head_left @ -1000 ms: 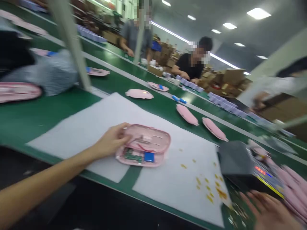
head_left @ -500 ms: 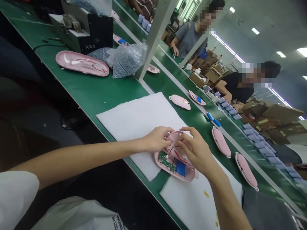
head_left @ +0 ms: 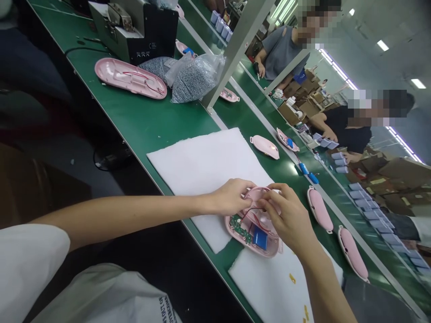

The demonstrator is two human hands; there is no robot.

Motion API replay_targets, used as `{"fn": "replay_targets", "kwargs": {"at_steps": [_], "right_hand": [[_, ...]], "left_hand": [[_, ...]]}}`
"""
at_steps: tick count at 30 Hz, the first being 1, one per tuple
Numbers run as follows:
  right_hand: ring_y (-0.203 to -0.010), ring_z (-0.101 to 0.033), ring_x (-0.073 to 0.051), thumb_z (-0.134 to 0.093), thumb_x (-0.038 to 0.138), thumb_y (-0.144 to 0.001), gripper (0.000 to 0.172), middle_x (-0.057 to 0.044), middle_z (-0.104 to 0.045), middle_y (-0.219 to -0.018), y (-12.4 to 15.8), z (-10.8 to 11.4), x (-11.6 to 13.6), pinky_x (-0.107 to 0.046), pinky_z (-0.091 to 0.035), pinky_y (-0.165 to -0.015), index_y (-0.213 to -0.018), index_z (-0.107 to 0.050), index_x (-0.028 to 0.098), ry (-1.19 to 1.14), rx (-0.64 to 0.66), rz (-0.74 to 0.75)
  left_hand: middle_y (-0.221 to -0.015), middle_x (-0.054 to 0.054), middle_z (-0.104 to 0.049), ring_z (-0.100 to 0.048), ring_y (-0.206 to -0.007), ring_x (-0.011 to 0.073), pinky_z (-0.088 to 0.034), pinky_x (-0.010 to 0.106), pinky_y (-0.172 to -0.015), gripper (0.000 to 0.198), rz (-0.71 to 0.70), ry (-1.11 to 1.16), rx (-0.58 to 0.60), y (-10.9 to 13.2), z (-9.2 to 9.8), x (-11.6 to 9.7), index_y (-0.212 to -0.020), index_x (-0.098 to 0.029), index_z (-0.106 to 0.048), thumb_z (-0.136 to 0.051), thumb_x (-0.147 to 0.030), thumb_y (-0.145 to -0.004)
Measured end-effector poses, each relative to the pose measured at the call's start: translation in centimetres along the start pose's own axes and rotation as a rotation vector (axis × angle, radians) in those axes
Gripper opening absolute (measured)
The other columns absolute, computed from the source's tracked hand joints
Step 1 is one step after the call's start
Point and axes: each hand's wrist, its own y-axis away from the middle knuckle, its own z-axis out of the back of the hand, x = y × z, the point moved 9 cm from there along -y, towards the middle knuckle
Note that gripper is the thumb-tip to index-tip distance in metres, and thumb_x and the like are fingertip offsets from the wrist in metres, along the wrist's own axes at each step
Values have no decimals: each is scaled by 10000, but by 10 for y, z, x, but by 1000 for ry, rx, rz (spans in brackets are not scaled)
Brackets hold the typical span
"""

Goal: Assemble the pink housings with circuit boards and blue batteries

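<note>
Between both hands a pink plastic cover half [head_left: 257, 194] is held tilted, its hollow inside showing, with thin red and black wires running from it. My left hand [head_left: 234, 197] pinches its left edge. My right hand [head_left: 288, 213] has its fingers curled over the right side, partly hiding the cover. Right below lies the matching pink casing half [head_left: 272, 251], holding a green circuit board [head_left: 239, 228] and a blue battery pack [head_left: 260, 237]. It rests across the gap between two white foam sheets [head_left: 205, 159].
Another open pink shell [head_left: 131, 78] lies up the bench near bags of small parts [head_left: 195, 80] and a black machine [head_left: 158, 33]. Closed pink casings [head_left: 319, 208] line the right side. Small yellow pieces [head_left: 292, 278] sit on the lower foam. Two people work across the bench.
The whole view has shifted, so the bench things appear somewhat further right. Both hands keep their hold on the pink cover, which stays above the casing half.
</note>
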Motion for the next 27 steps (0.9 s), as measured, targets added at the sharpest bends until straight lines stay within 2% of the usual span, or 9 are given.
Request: {"fn": "replay_targets", "kwargs": {"at_steps": [8, 10, 12, 14, 17, 20, 22, 25, 27], "right_hand": [[-909, -570, -186, -496, 342, -949, 235, -42, -649, -1055, -5, 1, 13, -253, -365, -558, -846, -673, 227, 176, -77, 60], [-842, -585, -191, -586, 452, -883, 303, -41, -673, -977, -8, 10, -1, -261, -331, -527, -706, -650, 214, 183, -105, -47], [-722, -595, -190, -673, 568, -772, 402, -43, -682, -834, -8, 15, -25, -272, -324, -520, -619, -597, 204, 138, -69, -217], [-637, -606, -187, -693, 617, -715, 426, -33, -673, -724, -7, 11, -46, -283, -371, -542, -651, -597, 206, 10, 32, -327], [-662, -651, -202, -650, 597, -751, 390, -37, -683, -709, -6, 8, -54, -301, -445, -597, -734, -633, 208, -173, 88, -335], [-677, -656, -190, -651, 523, -773, 315, -25, -684, -721, 0, 18, -49, -299, -474, -621, -738, -626, 211, -206, 0, -309], [-661, -649, -172, -645, 463, -791, 257, -8, -673, -712, 10, 27, -38, -284, -478, -615, -739, -613, 214, -179, -61, -273], [-622, -623, -138, -566, 374, -865, 192, 0, -647, -713, 36, 39, -8, -251, -458, -568, -758, -579, 215, -70, -134, -151], [-630, -607, -138, -558, 350, -881, 143, -13, -632, -752, 55, 35, 17, -243, -442, -534, -827, -567, 218, 14, -139, -45]], "left_hand": [[-750, 4, -610, -560, -671, 132, -423, 212, -566, 131, 14, 13, -1, -1, 0, 1, -830, -139, -620, -516, -83, -772], [-791, 11, -634, -579, -707, 139, -441, 218, -598, 158, 3, -15, -9, 1, 1, -2, -864, -138, -640, -521, -80, -776], [-860, 25, -663, -609, -759, 156, -465, 233, -643, 194, 14, -45, -22, 3, 2, -1, -925, -140, -653, -529, -87, -784], [-936, 41, -679, -630, -812, 177, -479, 251, -671, 231, 52, -70, -46, 4, 5, 2, -1004, -147, -642, -546, -113, -797], [-1015, 50, -680, -637, -875, 198, -481, 266, -698, 261, 95, -109, -64, 6, 7, 4, -1082, -159, -606, -583, -171, -822], [-919, 28, -672, -620, -837, 185, -451, 260, -715, 124, 14, -187, -36, 6, 4, -6, -928, -157, -623, -626, -264, -864], [-807, 11, -644, -593, -742, 157, -421, 247, -680, 166, -76, -245, -6, 7, -1, -14, -841, -154, -605, -607, -308, -905], [-766, 9, -631, -569, -676, 140, -408, 240, -653, 91, -198, -336, 98, 14, -13, -19, -913, -168, -608, -532, -214, -931], [-825, 34, -663, -586, -703, 153, -439, 255, -698, 127, -271, -381, 239, 21, -23, -23, -943, -189, -635, -527, -143, -895]]}}
